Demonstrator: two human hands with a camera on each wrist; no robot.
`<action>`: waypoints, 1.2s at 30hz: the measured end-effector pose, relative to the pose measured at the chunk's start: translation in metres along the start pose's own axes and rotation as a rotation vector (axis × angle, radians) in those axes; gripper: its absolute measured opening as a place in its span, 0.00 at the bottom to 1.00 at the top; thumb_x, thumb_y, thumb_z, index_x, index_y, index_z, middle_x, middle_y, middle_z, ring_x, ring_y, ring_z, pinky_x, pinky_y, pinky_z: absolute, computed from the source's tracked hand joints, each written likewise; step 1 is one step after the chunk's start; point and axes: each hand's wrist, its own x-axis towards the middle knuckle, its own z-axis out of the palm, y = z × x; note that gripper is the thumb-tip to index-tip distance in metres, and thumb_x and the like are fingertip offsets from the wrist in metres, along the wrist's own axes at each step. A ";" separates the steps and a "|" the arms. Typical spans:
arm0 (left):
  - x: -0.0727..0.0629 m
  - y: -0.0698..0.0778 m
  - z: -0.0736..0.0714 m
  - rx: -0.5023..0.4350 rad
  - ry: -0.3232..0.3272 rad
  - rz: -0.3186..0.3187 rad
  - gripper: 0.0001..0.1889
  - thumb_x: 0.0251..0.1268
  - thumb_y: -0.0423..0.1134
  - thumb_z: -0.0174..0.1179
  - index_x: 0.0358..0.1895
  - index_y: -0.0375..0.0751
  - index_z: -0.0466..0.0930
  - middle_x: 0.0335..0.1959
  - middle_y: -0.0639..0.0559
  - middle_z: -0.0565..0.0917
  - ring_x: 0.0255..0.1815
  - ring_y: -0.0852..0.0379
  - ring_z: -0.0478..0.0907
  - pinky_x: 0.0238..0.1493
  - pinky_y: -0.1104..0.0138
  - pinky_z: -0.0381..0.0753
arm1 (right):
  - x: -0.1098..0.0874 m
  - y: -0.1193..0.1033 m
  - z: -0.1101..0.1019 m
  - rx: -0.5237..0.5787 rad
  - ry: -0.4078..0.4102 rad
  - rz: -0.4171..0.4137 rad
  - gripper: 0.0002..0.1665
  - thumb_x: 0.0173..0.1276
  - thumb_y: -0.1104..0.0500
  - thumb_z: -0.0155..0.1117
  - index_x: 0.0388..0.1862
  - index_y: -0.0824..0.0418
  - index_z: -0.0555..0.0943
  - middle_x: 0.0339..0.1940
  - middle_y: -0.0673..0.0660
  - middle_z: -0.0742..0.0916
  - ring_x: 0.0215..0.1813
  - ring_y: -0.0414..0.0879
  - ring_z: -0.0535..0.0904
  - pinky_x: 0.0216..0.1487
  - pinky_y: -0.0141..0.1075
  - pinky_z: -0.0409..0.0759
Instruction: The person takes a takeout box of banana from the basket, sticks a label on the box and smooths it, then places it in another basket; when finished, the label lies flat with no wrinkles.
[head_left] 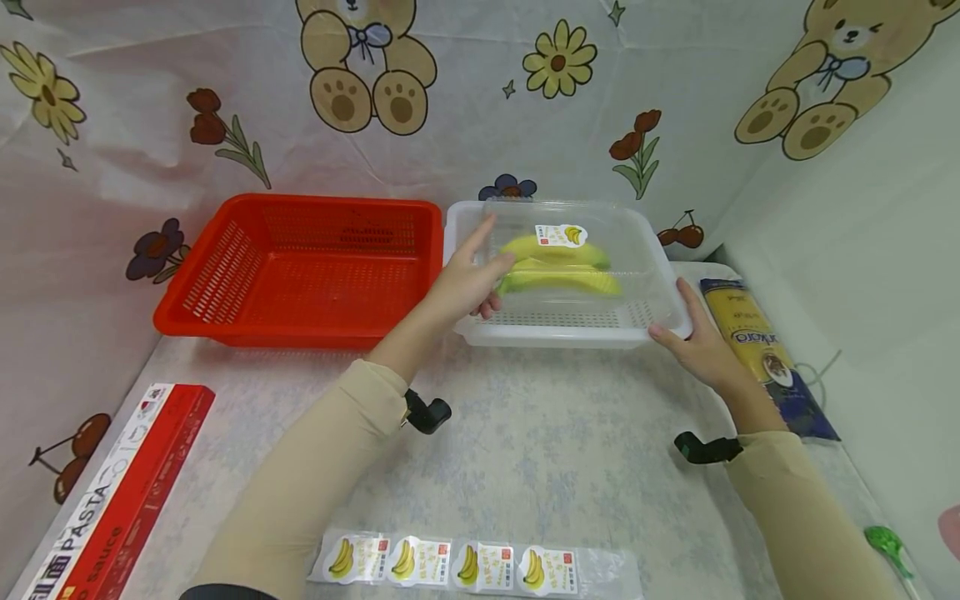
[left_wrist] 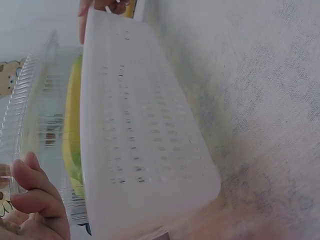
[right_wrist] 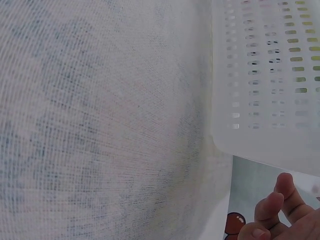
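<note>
A clear plastic box (head_left: 637, 250) with a banana sticker (head_left: 561, 236) holds yellow-green bananas (head_left: 558, 277). It sits in the white basket (head_left: 555, 337), and its clear wall rises above the rim in the left wrist view. My left hand (head_left: 468, 279) grips the box's left end, index finger stretched along its edge and other fingers bent. At the basket's front right corner, my right hand (head_left: 697, 346) holds the rim, with the thumb on the front and the index finger along the side. Bent fingers (right_wrist: 285, 192) show beside that corner in the right wrist view.
Left of the white basket stands a red basket (head_left: 300, 340). A strip of banana stickers (head_left: 450, 567) lies at the table's front. A red pasta box (head_left: 142, 492) lies at left, a yellow and blue packet (head_left: 765, 354) at right, near a green item (head_left: 887, 543).
</note>
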 end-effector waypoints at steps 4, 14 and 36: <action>0.012 -0.003 0.007 0.043 0.005 -0.024 0.36 0.72 0.52 0.55 0.75 0.83 0.47 0.55 0.42 0.78 0.20 0.49 0.77 0.20 0.68 0.75 | 0.000 0.000 0.000 0.002 0.001 0.017 0.56 0.75 0.46 0.57 0.79 0.33 0.25 0.81 0.66 0.52 0.71 0.66 0.62 0.65 0.66 0.66; 0.027 -0.011 0.017 0.150 0.018 -0.069 0.37 0.72 0.53 0.55 0.77 0.78 0.46 0.57 0.44 0.76 0.18 0.53 0.75 0.21 0.67 0.77 | 0.000 0.000 0.000 0.007 -0.008 0.019 0.56 0.75 0.45 0.57 0.79 0.33 0.25 0.82 0.66 0.48 0.72 0.69 0.58 0.64 0.71 0.62; 0.033 -0.014 0.021 0.472 -0.055 -0.111 0.36 0.76 0.54 0.43 0.80 0.71 0.35 0.74 0.41 0.67 0.46 0.43 0.75 0.51 0.49 0.75 | 0.000 0.000 0.000 -0.002 0.006 0.013 0.56 0.75 0.47 0.56 0.80 0.37 0.25 0.81 0.69 0.50 0.71 0.69 0.60 0.64 0.71 0.63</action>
